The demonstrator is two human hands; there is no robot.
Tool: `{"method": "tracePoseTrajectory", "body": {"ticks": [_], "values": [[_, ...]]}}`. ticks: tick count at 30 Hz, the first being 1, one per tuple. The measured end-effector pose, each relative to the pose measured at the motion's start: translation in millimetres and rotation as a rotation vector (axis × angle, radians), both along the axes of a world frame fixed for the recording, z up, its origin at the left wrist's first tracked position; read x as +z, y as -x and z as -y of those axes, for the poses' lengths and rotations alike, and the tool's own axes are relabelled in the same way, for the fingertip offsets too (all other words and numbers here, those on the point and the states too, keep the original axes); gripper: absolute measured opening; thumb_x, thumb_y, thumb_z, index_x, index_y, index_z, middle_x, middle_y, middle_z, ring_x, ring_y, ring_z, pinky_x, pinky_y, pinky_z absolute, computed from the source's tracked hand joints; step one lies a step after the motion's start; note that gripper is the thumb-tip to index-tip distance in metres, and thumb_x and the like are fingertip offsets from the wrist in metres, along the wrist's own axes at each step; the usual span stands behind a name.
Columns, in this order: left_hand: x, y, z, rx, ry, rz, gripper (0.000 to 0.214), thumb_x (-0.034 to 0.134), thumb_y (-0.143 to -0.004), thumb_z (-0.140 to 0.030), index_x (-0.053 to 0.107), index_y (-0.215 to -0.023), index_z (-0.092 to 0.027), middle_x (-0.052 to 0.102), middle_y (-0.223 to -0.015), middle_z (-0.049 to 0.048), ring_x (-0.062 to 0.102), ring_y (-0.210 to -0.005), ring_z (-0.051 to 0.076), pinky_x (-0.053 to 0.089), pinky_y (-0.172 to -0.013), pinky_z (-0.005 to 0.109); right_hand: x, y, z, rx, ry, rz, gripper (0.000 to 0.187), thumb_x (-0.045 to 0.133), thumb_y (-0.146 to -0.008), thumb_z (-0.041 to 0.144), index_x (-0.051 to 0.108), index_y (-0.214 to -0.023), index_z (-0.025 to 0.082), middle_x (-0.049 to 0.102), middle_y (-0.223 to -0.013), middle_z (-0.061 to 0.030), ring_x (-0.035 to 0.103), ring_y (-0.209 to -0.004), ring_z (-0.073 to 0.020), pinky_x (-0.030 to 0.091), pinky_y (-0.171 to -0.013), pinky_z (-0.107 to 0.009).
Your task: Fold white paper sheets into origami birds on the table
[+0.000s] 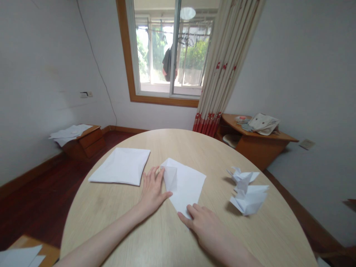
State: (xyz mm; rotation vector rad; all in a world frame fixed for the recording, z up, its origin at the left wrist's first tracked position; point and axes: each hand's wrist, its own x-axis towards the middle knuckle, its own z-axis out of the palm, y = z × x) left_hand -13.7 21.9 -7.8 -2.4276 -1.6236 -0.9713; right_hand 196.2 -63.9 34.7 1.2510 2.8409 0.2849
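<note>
A white sheet of paper point(187, 183) lies on the round wooden table point(178, 148), with its left corner folded over into a small flap. My left hand point(152, 191) lies flat on the table with fingers stretched out, touching that folded flap at the sheet's left edge. My right hand point(203, 222) rests palm down with fingers spread, pressing the near corner of the same sheet. Neither hand grips anything.
A stack of white paper sheets point(121, 171) lies left of my hands. Folded paper figures point(247, 193) sit at the right. A low wooden cabinet point(83, 142) stands by the left wall, a corner table with a bag point(263, 124) near the curtain.
</note>
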Motion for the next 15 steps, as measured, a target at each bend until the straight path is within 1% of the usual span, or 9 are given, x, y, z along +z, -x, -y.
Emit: {"method": "tracePoseTrajectory", "body": {"ticks": [4,8,15], "values": [[0.2,0,0,-0.002,0.017,-0.008,0.083,0.073,-0.074,-0.037,0.03,-0.142,-0.019,0.037,-0.142,0.0188,0.031,-0.134,0.038,0.022,-0.108,0.059,-3.6,1,9,-0.036,-0.015,0.018,0.043,0.059,-0.08,0.004,0.061,-0.117,0.024,0.066,-0.085,-0.0029,0.061,-0.076,-0.0187,0.036,-0.055,-0.028],[0.7,0,0,-0.008,0.03,0.0,0.084,0.074,-0.074,-0.038,0.03,-0.143,-0.019,0.037,-0.142,0.0188,0.03,-0.134,0.037,0.023,-0.108,0.059,-5.8,2,16,-0.074,-0.006,0.054,0.038,0.059,-0.082,0.004,0.063,-0.114,0.023,0.067,-0.086,-0.0049,0.062,-0.078,-0.0197,0.037,-0.055,-0.029],[0.6,0,-2,-0.014,0.046,0.019,0.085,0.075,-0.072,-0.04,0.033,-0.142,-0.02,0.037,-0.142,0.0183,0.031,-0.134,0.038,0.024,-0.108,0.058,0.0,4,19,-0.089,0.061,0.099,0.037,0.063,-0.081,0.011,0.063,-0.117,0.021,0.068,-0.086,-0.006,0.062,-0.079,-0.0215,0.04,-0.056,-0.031]]}}
